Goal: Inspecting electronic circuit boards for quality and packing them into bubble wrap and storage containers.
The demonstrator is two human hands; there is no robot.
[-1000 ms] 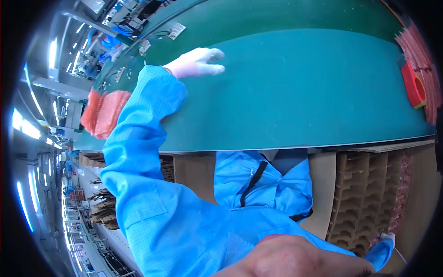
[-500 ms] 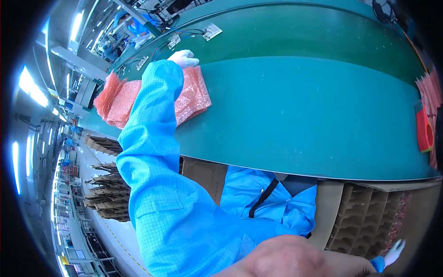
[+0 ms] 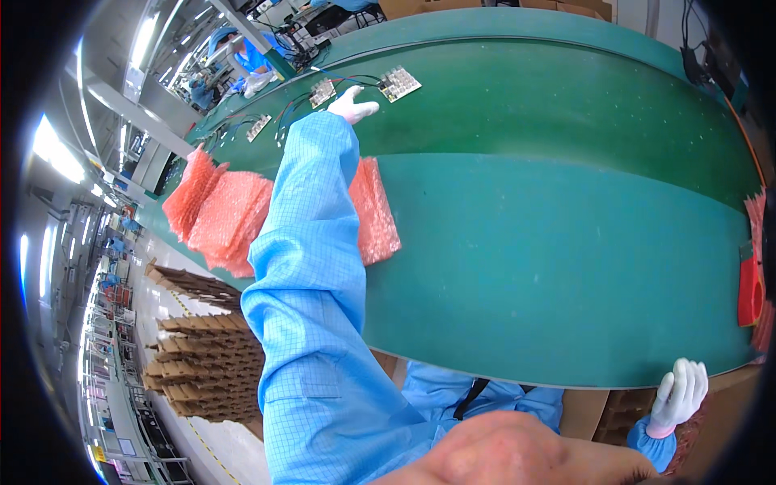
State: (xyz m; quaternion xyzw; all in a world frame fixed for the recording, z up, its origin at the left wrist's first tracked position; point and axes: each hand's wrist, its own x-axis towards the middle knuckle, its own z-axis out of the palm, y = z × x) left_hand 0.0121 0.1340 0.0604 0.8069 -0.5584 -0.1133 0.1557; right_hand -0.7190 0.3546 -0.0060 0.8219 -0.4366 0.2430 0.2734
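Note:
My left hand (image 3: 352, 106), in a white glove, reaches across the green conveyor belt (image 3: 550, 105). Its thumb and fingers are apart and I see nothing between them. Just beyond it lie a whitish circuit board (image 3: 401, 83) with red and dark wires and a smaller board (image 3: 322, 94); whether the fingertips touch the wires I cannot tell. Under my left forearm, pink bubble-wrap bags (image 3: 230, 218) lie in stacks on the teal tabletop (image 3: 533, 267). My right hand (image 3: 681, 392), also gloved, is raised by the table's front edge, fingers stretched and holding nothing.
Another small board (image 3: 259, 127) lies farther left on the belt. A red tape dispenser-like object (image 3: 751, 293) and more pink bags (image 3: 757, 218) stand at the right end. Cardboard dividers (image 3: 202, 364) are stacked at lower left. A person in blue (image 3: 250, 52) sits far left.
My left hand has moved farther over the belt, toward the boards. My right hand has risen from the cardboard box below to the table's front edge. The view has tilted.

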